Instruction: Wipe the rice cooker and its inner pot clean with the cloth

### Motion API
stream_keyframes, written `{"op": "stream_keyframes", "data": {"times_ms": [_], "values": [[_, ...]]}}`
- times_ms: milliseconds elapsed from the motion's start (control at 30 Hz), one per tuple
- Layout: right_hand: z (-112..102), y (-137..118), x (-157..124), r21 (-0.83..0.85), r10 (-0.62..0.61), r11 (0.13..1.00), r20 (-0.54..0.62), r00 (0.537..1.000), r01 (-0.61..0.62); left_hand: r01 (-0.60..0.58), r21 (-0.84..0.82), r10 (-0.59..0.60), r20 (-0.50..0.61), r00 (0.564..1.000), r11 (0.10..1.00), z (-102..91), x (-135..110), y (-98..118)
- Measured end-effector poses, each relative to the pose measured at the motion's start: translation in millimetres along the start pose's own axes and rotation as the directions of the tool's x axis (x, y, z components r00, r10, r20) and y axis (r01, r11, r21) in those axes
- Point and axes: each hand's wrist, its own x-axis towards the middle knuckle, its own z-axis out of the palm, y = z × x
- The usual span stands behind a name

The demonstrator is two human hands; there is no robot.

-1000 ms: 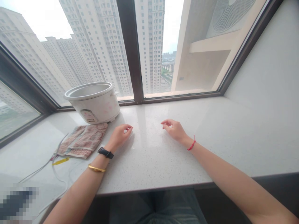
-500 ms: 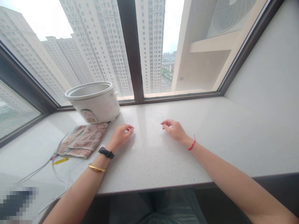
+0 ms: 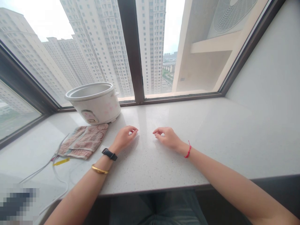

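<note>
My left hand (image 3: 124, 138), with a black watch (image 3: 109, 154) and a gold bangle (image 3: 99, 169) on its wrist, hovers low over or rests on the white speckled countertop (image 3: 150, 168). Its thumb and forefinger are drawn together at the tips in a pinch. Facing it across a small gap is my right hand (image 3: 169, 137), with a red cord bracelet (image 3: 188, 149). Its thumb and fingers are likewise curled together. Anything between the fingertips of either hand is too small to make out. A folded patterned cloth (image 3: 85, 142) lies left of my left hand.
Behind the cloth, a white rice cooker (image 3: 100, 107) stands lidless by the window frame (image 3: 139, 101). A pale cable (image 3: 57, 176) with a yellow tag (image 3: 61, 161) runs over the counter at left. A white wall (image 3: 269, 81) bounds the right side.
Both hands have moved closer together: my left hand slightly right, my right hand left and a little toward me. The cooker, cloth and cable stay where they were.
</note>
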Motion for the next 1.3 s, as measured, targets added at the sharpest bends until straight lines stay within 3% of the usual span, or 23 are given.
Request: {"op": "stream_keyframes", "data": {"times_ms": [300, 1300], "values": [[-8, 10, 2, 0.016, 0.084, 0.996, -0.029, 0.996, -0.083, -0.002, 0.0, 0.002, 0.006, 1.0, 1.0, -1.1, -1, -2], [-7, 11, 2, 0.011, 0.085, 0.996, -0.013, 0.996, -0.085, -0.05, 0.03, 0.049, 0.038, 0.998, 0.998, -2.1, -3, 2]]}}
